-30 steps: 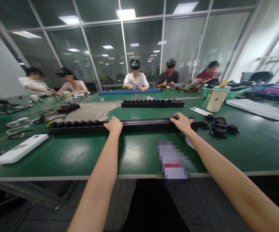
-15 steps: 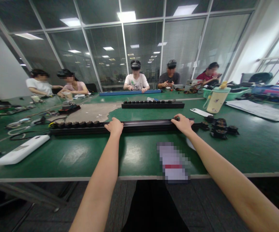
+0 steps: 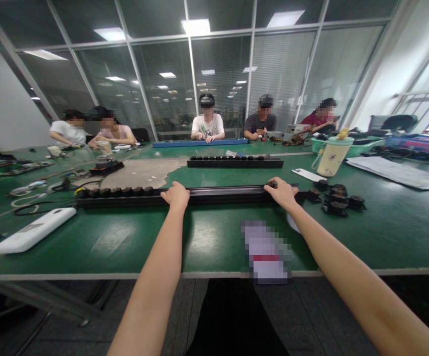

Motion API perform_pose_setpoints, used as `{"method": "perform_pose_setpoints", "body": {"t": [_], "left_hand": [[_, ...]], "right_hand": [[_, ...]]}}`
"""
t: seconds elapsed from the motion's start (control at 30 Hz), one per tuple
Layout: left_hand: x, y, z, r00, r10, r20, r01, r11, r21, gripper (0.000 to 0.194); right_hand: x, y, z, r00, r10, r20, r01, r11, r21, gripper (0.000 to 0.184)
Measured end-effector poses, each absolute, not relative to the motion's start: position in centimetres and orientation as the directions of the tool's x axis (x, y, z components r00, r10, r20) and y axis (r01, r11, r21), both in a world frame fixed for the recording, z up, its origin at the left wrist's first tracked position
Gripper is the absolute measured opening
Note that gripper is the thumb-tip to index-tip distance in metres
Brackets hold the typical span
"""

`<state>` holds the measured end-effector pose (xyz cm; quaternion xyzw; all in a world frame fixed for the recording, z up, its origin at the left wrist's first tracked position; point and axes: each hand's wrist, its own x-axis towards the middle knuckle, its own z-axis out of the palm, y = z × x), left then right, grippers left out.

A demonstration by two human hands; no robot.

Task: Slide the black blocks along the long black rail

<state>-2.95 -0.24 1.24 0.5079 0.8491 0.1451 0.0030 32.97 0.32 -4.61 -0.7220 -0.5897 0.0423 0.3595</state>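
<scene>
A long black rail [image 3: 225, 196] lies across the table in front of me, with a row of small black parts [image 3: 127, 192] along its left section. My left hand [image 3: 177, 196] is closed around the rail just right of that row. Near the rail's right end, my right hand [image 3: 282, 192] pinches a small black part [image 3: 272, 184] at the rail's top; the fingers hide most of it, and whether it sits in the channel cannot be made out. Several loose black parts [image 3: 336, 200] lie right of the rail.
Farther back lies a second black rail [image 3: 236, 162] with similar parts. A white phone [image 3: 308, 175], a cup [image 3: 334, 157] and papers [image 3: 403, 170] are to the right. A white case-like object [image 3: 36, 230] lies left; a blurred-out phone-like item [image 3: 265, 252] is near the edge. Several co-workers sit opposite.
Both my hands stay almost where they were on the rail. Across the table, the co-workers have shifted their heads and hands slightly.
</scene>
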Motion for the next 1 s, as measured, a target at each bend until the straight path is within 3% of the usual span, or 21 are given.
{"method": "perform_pose_setpoints", "body": {"t": [1.0], "left_hand": [[-3.13, 0.07, 1.20, -0.490, 0.860, 0.140, 0.858, 0.448, 0.251, 0.052]], "right_hand": [[33.61, 0.39, -5.03, 0.273, 0.887, 0.371, 0.844, -0.036, -0.535, 0.033]]}}
